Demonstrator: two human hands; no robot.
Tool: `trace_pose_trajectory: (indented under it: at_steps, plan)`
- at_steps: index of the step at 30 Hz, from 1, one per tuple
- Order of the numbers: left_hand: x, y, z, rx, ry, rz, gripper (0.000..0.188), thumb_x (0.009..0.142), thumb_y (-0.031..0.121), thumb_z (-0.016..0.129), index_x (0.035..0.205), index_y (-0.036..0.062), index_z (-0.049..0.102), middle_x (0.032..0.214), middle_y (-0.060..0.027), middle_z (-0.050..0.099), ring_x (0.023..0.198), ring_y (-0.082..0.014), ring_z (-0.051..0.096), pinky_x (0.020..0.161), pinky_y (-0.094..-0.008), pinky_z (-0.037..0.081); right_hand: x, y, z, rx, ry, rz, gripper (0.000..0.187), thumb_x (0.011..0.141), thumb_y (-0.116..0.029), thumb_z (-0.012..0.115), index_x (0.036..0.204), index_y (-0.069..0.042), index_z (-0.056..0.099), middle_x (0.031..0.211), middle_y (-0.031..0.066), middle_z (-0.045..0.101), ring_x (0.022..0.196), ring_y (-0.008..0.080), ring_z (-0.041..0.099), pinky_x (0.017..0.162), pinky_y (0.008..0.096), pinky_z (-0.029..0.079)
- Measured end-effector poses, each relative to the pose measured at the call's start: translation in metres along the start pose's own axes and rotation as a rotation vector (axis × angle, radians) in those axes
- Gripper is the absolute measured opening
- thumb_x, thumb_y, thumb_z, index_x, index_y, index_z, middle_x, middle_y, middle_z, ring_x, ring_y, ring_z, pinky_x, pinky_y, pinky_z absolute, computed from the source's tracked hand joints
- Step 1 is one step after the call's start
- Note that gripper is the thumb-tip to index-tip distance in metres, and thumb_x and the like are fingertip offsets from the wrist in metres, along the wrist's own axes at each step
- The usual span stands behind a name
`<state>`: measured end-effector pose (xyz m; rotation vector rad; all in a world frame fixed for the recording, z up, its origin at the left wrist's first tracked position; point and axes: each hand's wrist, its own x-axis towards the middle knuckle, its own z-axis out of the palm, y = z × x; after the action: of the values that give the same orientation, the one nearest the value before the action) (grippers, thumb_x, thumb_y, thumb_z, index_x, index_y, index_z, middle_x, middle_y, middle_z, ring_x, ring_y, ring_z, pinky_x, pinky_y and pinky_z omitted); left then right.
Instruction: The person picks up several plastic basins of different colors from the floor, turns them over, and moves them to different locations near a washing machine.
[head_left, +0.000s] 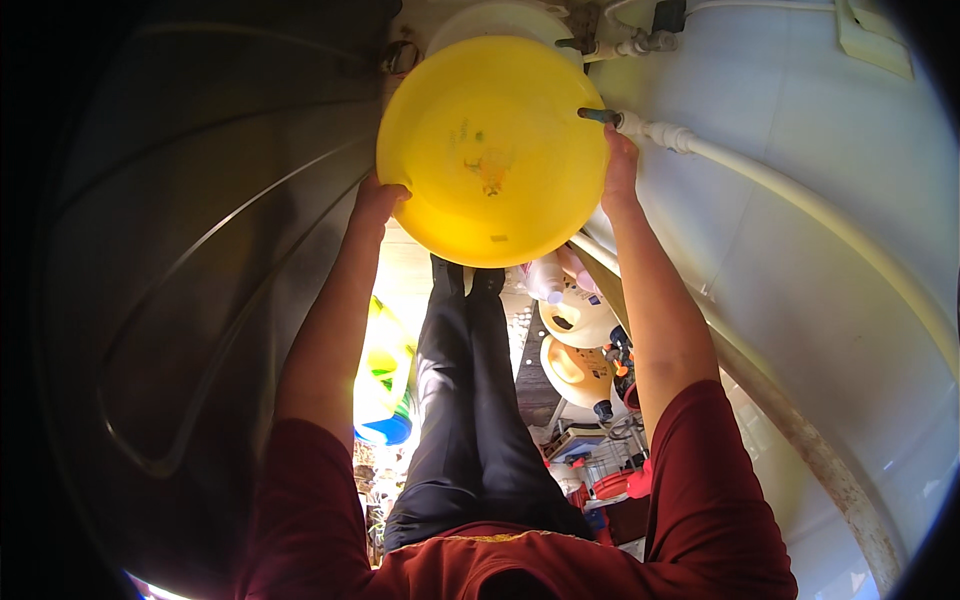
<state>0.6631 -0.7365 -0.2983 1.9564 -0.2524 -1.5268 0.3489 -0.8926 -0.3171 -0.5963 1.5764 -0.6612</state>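
A round yellow plastic basin (490, 130) is held out in front of me at arm's length, with worn printed marks on its middle. My left hand (380, 203) grips its left rim, the thumb lying over the edge. On the opposite side my right hand (620, 165) is closed on the right rim, its fingers mostly hidden behind the basin. A tap with a dark green handle (599, 115) sits just above my right hand and overlaps the basin's edge. Behind the basin's top shows part of a whitish round container (480, 22).
A large dark ribbed surface (190, 250) rises on the left, and a big pale wall-like surface (820, 230) on the right. White pipe (790, 180) runs along the right. Below stand yellowish jugs (578, 372), a whitish bottle (545, 278) and a bright yellow-green container (385, 365).
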Motion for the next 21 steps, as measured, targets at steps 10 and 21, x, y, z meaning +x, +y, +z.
trace_pose_trajectory:
  at_steps: [10,21]
  plan:
    - [0.009,0.013,-0.004,-0.163,0.032,0.066,0.045,0.062,-0.005,0.053,0.106,0.0027,0.05,0.095,-0.0087,0.057,0.087,-0.0209,0.054,0.078,-0.0284,0.041,-0.023,-0.025,0.024,0.336,-0.029,0.045,0.017,0.077,-0.025,0.055,0.081,-0.009,0.052,0.076,-0.0004,0.054,0.065,0.0106,0.048,0.06,0.0233,0.037]
    - [0.017,0.016,0.004,-0.426,0.036,0.031,0.045,0.063,-0.006,0.052,0.107,0.0014,0.049,0.096,-0.0104,0.056,0.09,-0.0227,0.054,0.08,-0.03,0.04,-0.021,-0.017,0.007,0.301,-0.004,0.134,0.03,0.076,-0.041,0.055,0.079,-0.011,0.053,0.082,0.0023,0.056,0.072,0.0142,0.047,0.068,0.026,0.035]
